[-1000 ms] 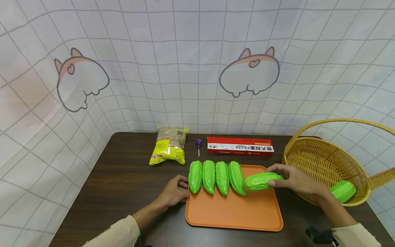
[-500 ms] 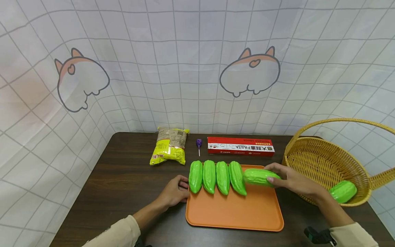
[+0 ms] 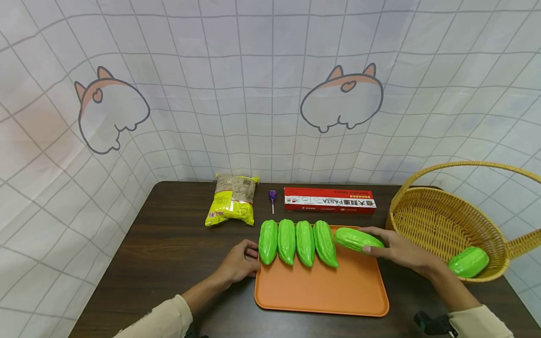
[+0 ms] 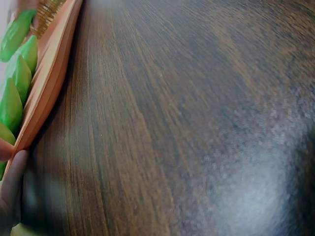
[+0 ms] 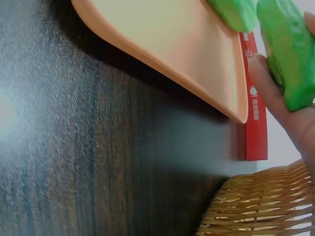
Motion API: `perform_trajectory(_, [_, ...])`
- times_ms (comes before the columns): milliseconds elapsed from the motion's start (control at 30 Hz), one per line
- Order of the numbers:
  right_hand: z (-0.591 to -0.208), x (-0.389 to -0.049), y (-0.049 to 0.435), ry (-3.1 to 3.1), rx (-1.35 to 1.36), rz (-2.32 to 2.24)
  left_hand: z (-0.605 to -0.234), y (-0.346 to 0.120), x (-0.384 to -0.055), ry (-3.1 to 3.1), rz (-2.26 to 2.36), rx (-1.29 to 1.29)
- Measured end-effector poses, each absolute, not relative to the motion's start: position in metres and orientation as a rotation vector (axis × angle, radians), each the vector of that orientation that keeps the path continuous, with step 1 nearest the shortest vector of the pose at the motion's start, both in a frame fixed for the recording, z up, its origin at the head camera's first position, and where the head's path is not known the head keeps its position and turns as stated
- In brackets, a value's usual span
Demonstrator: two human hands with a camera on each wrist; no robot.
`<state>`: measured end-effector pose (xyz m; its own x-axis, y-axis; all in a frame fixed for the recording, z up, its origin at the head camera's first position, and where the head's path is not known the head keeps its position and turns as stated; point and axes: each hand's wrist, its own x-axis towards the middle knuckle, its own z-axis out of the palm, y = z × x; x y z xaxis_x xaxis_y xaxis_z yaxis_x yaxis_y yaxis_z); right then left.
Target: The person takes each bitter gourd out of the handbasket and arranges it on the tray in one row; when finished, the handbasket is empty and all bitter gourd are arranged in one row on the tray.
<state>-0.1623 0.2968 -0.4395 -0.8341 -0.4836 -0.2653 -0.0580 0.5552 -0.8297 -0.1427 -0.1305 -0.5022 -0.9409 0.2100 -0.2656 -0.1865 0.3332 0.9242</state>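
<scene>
My right hand (image 3: 399, 249) grips a bright green bitter melon (image 3: 352, 238), thumb on the near side and fingers on the far side. It is over the right back part of an orange tray (image 3: 321, 293), and in the right wrist view the melon (image 5: 288, 49) appears raised off it. Several like bitter melons (image 3: 286, 241) lie side by side along the tray's back left. At the tray's left edge, my left hand (image 3: 236, 263) pinches the rim; the left wrist view shows its thumb (image 4: 15, 172) against the outside.
A wicker basket (image 3: 422, 218) with a tall handle stands at the right, one bitter melon (image 3: 469, 263) inside. Behind the tray lie a yellow bag (image 3: 232, 199), a purple lollipop (image 3: 272, 195) and a red pasta box (image 3: 329, 200). A patterned curtain (image 3: 253, 94) hangs behind the table.
The right hand has shifted slightly left, and the bitter melon in it has risen a little and turned so its right end points nearer me. The left hand and the tray have stayed put.
</scene>
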Motion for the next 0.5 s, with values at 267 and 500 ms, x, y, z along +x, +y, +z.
perform_trajectory(267, [-0.448, -0.163, 0.294, 2.290, -0.435, -1.287, -0.502, -0.130, -0.143, 2.254, 1.645, 0.015])
perform_trajectory(500, [-0.456, -0.164, 0.289, 2.321, -0.396, -1.318, -0.502, -0.130, -0.142, 2.261, 1.635, 0.018])
